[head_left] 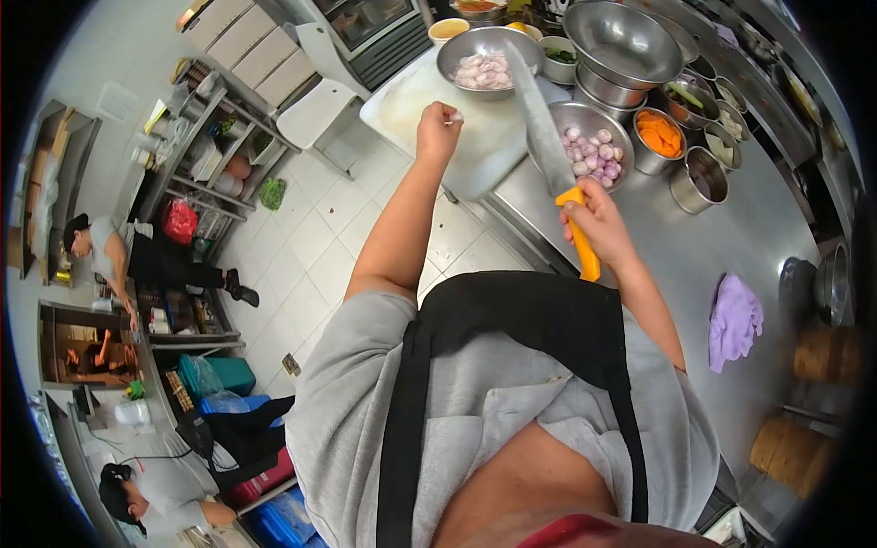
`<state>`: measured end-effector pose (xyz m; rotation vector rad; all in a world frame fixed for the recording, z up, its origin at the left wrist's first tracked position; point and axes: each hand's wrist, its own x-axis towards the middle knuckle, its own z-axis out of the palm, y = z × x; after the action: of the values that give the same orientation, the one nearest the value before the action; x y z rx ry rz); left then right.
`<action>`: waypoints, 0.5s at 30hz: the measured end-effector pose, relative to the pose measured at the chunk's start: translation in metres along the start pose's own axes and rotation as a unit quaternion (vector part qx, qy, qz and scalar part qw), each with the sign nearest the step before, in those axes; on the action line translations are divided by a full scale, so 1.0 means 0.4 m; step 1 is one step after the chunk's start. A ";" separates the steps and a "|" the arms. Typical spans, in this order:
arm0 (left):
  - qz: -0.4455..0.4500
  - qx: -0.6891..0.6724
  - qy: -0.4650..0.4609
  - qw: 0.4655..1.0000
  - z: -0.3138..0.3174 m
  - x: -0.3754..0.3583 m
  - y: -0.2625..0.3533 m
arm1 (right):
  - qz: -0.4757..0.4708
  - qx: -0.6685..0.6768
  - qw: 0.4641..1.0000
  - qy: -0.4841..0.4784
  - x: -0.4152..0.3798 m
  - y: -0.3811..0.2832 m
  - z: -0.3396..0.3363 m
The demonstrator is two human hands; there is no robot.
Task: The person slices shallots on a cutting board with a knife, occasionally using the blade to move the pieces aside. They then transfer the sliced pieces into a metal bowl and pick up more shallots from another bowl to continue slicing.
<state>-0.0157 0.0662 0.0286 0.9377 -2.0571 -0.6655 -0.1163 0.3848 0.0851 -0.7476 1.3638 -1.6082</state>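
My right hand (601, 221) grips the yellow handle of a large kitchen knife (541, 119). Its broad blade points away from me, with the tip over the edge of a metal bowl of sliced shallots (484, 71). Above the white cutting board (406, 114), the fingers of my left hand (438, 135) are closed around a small pale piece that looks like shallot (455, 118). Peeled whole shallots (594, 155) fill a second metal bowl, partly behind the blade. Much of the held piece is hidden by my fingers.
To the right stand a pot of cut carrots (660, 134), a large metal bowl (623, 41) on stacked pots, and several smaller containers. Purple gloves (735, 321) lie on the steel table (639, 256). Two people work at the left shelves; a white chair (315, 114) stands beyond the board.
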 end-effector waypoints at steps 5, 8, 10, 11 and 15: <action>0.005 0.057 -0.078 0.995 -0.050 -0.059 -0.108 | -0.073 -0.293 0.953 -0.024 0.070 0.070 0.061; -0.001 0.038 -0.079 0.996 -0.056 -0.060 -0.101 | -0.112 -0.437 0.891 -0.043 0.071 0.060 0.101; -0.040 0.036 -0.137 0.989 -0.067 -0.041 -0.093 | -0.020 -0.487 0.869 -0.085 0.074 0.039 0.125; -0.035 0.047 -0.133 0.989 -0.069 -0.037 -0.087 | -0.019 -0.486 0.870 -0.086 0.078 0.041 0.131; -0.050 0.089 -0.165 0.981 -0.077 -0.016 -0.082 | 0.011 -0.534 0.839 -0.103 0.086 0.054 0.140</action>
<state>0.0249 0.0474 0.0205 1.0977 -2.4068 -0.7403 -0.0777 0.3288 0.0730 -1.4719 2.0576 -0.5761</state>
